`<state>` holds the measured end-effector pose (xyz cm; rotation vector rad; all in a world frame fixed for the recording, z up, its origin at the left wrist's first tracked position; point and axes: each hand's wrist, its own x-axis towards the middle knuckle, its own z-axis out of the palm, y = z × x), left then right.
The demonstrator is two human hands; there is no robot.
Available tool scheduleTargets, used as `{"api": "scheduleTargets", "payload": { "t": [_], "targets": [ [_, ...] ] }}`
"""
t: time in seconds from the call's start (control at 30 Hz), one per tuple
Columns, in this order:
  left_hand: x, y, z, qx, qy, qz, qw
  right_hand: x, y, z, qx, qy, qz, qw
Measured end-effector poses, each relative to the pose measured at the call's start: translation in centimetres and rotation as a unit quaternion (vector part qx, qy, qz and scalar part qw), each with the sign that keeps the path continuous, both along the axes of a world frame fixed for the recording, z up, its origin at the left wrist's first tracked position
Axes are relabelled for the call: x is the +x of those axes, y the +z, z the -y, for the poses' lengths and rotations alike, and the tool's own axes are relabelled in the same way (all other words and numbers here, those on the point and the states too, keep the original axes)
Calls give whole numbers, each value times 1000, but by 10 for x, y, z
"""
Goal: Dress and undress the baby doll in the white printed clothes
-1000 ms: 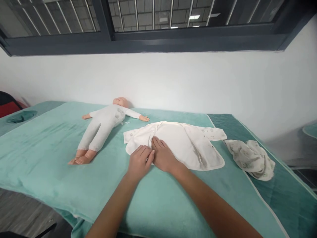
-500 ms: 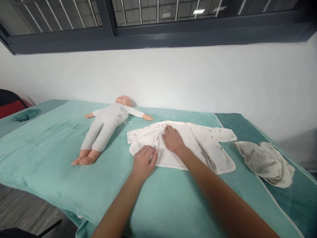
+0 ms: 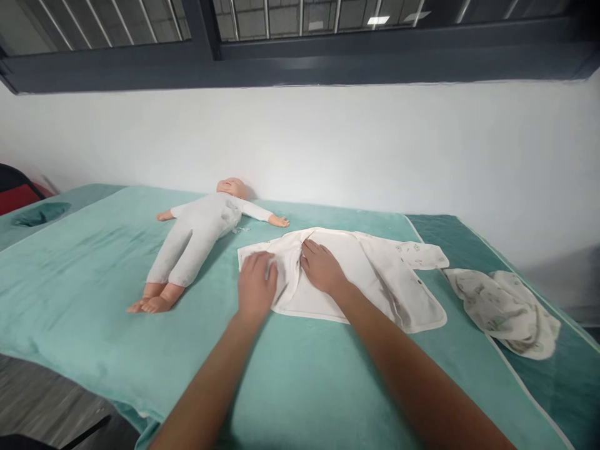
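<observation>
Head view: my left hand (image 3: 255, 286) is loose over the white jacket (image 3: 354, 275) on the teal sheet (image 3: 300, 387); whether my right hand (image 3: 322, 267) pinches it, I can't tell. Dragging could bunch it.

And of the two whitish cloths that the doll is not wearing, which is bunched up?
The cloth farthest right, lying in a heap; the white garment nearer the doll lies spread out.

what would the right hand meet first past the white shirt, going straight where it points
Beyond the white shirt, the right hand would likely meet the doll's outstretched arm, though depth is unclear.
</observation>
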<state>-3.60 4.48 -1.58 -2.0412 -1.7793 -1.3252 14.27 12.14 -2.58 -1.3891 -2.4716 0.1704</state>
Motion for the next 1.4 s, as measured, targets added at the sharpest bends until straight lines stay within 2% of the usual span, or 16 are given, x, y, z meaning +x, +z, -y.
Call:
{"api": "scheduleTargets", "payload": {
  "t": [0.1, 0.13, 0.23, 0.37, 0.5, 0.57, 0.67, 0.87, 1.0, 1.07, 1.2, 1.3, 1.4],
  "targets": [
    [-28, -2, -36, -83, 119, -42, 989, 1, 0, -1, -4, -5, -9, 1000],
    [-36, -2, -47, -120, 135, -47, 982, 1, 0, -1, -3, -5, -10, 1000],
    [-51, -1, -68, -202, 116, -59, 971, 1, 1, -2, -2, -6, -14, 1000],
    [-55, 1, -75, -223, 94, -36, 970, 2, 1, -3, -1, -1, -25, 1000],
    [-55, 4, -74, -231, 150, 24, 961, 3, -1, -4, 6, -9, -21, 1000],
    [-56, 3, -74, -227, 159, 42, 960, 3, -1, -5, 5, -13, -9, 1000],
    [-56, 0, -74, -186, 141, 51, 971, 2, -2, -5, -3, -8, 16, 1000],
    [-53, -1, -63, -34, 114, 20, 993, -1, 1, 3, -9, 17, 53, 998],
    [-47, 2, -47, -2, 91, 17, 996, 4, 5, 9, -19, 71, 38, 997],
    [-43, 3, -39, 3, 80, 18, 997, 8, 5, 9, -14, 48, 16, 999],
    [-39, 6, -19, 15, 42, 1, 999, 17, -2, 6, 1, -73, 28, 997],
    [-54, 19, -5, 14, 10, -41, 999, 19, -9, 3, 2, -74, 47, 996],
    [-96, 40, 1, 17, 39, -60, 997, 8, -5, -1, 26, -67, 2, 997]
  ]
}}
